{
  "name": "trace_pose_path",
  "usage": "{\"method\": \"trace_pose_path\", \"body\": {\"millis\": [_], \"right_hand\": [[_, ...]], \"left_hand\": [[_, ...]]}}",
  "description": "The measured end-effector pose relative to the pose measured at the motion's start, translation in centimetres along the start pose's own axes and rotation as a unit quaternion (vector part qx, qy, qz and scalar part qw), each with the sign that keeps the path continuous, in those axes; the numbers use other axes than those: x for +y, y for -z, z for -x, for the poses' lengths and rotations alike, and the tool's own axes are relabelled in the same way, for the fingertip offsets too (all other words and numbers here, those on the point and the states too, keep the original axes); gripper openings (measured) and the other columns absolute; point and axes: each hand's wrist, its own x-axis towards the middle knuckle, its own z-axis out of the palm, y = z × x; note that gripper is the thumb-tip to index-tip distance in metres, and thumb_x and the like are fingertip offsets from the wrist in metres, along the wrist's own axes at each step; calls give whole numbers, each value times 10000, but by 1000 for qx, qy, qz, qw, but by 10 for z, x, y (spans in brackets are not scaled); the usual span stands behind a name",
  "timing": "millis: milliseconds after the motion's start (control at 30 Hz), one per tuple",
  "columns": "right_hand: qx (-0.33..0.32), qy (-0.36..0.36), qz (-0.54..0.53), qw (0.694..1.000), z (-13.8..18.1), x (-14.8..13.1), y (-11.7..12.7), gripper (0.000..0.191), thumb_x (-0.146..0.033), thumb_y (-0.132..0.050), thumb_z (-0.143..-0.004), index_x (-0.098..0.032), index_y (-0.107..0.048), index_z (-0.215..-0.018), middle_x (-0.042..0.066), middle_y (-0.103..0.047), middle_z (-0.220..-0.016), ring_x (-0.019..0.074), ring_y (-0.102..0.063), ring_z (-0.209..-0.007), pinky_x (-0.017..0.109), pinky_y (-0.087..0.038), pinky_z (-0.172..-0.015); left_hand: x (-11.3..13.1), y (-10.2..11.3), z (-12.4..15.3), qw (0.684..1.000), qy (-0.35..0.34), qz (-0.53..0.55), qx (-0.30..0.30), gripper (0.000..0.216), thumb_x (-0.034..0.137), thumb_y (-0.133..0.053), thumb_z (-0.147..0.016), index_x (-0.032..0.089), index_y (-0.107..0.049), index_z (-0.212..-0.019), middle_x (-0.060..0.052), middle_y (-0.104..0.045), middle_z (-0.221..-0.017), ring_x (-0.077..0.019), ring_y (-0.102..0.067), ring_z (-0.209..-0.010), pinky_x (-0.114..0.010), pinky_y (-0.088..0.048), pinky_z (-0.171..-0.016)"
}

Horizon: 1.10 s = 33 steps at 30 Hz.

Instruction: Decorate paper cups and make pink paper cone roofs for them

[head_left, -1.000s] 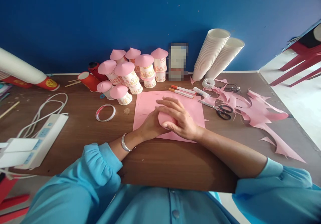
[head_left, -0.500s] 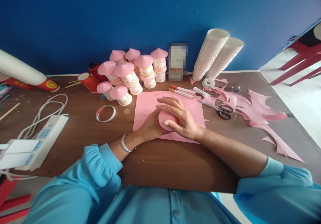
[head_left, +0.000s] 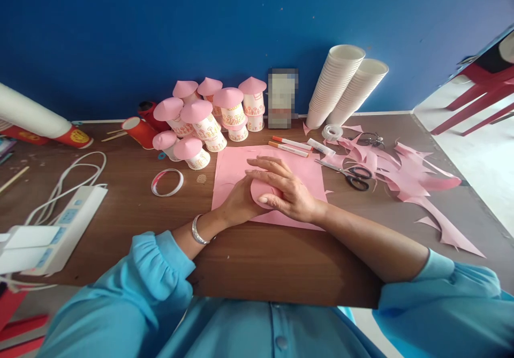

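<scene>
Between my two hands is a pink paper cone (head_left: 260, 188), held over a pink paper sheet (head_left: 228, 170) on the table. My left hand (head_left: 240, 202) wraps the cone from the left, its fingers mostly hidden. Across the cone's top and right side lies my right hand (head_left: 287, 187), with the thumb pressed on the near side and the fingers curved over it. Whatever is beneath the cone is hidden. Behind my hands rest an orange marker (head_left: 289, 149), a red-capped marker (head_left: 293, 143) and a white tube (head_left: 321, 146).
Several decorated paper cups with pink cone roofs (head_left: 196, 112) stand by the wall. Two stacks of white cups (head_left: 335, 85) lean at the back right. Scissors (head_left: 357, 179), clear tape (head_left: 332, 132) and pink scraps (head_left: 413, 176) lie right; a tape ring (head_left: 152, 187) and power strip (head_left: 74, 229), left.
The whole view has shifted slightly, so things sit a little further left. My hands keep nearly the same hold on the cone.
</scene>
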Motion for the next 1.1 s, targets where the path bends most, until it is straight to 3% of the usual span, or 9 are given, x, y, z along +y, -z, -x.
{"method": "trace_pose_path", "body": {"millis": [200, 333, 600, 733, 933, 1100], "right_hand": [[-4, 2, -1, 1000, 0, -1, -1, 488, -562, -475, -1058, -229, -644, -1372, 165, -604, -1480, 305, -499, -1419, 567, -439, -1186], [17, 18, -10, 1000, -1, -1, 0, 567, -604, -487, -1037, -242, -569, -1466, 167, -553, -1543, 316, -464, -1459, 586, -406, -1209], [20, 14, -14, 1000, 0, -1, -1, 585, -622, -483, -1031, -283, -525, -1506, 150, -537, -1564, 322, -463, -1473, 600, -398, -1214], [2, -3, -13, 1000, 0, -1, -3, 534, -621, -475, -1033, -270, -607, -1413, 155, -582, -1508, 319, -505, -1428, 589, -437, -1184], [36, 8, -22, 999, 0, -1, -3, 514, -615, -524, -1021, -284, -619, -1402, 140, -552, -1538, 315, -501, -1436, 587, -431, -1189], [25, 0, -24, 999, -1, 1, -6, 410, -558, -555, -1028, -277, -687, -1296, 135, -601, -1478, 305, -521, -1409, 571, -445, -1180]], "left_hand": [[-3, 1, -1, 999, -34, 6, -19, 495, 327, -810, -791, 327, -634, -1253, 5, -663, -1396, -312, -645, -1310, -501, -571, -1092], [-2, 2, 0, 1000, -5, 11, 12, 585, 339, -864, -745, 313, -621, -1277, -20, -695, -1334, -337, -655, -1295, -524, -573, -1082], [-5, 2, -1, 998, -43, 13, 38, 632, 329, -892, -727, 325, -623, -1299, -52, -659, -1424, -376, -625, -1335, -614, -537, -1106], [-3, 3, -1, 998, -52, 21, 13, 531, 375, -847, -775, 302, -656, -1265, -47, -665, -1409, -365, -619, -1338, -597, -526, -1133], [-1, 2, -1, 998, -46, 24, 24, 537, 315, -854, -758, 315, -662, -1259, -31, -688, -1362, -353, -647, -1293, -581, -555, -1100], [-1, 0, -3, 997, -69, 12, 7, 530, 299, -818, -784, 342, -652, -1285, -4, -664, -1397, -334, -629, -1314, -547, -554, -1104]]}}
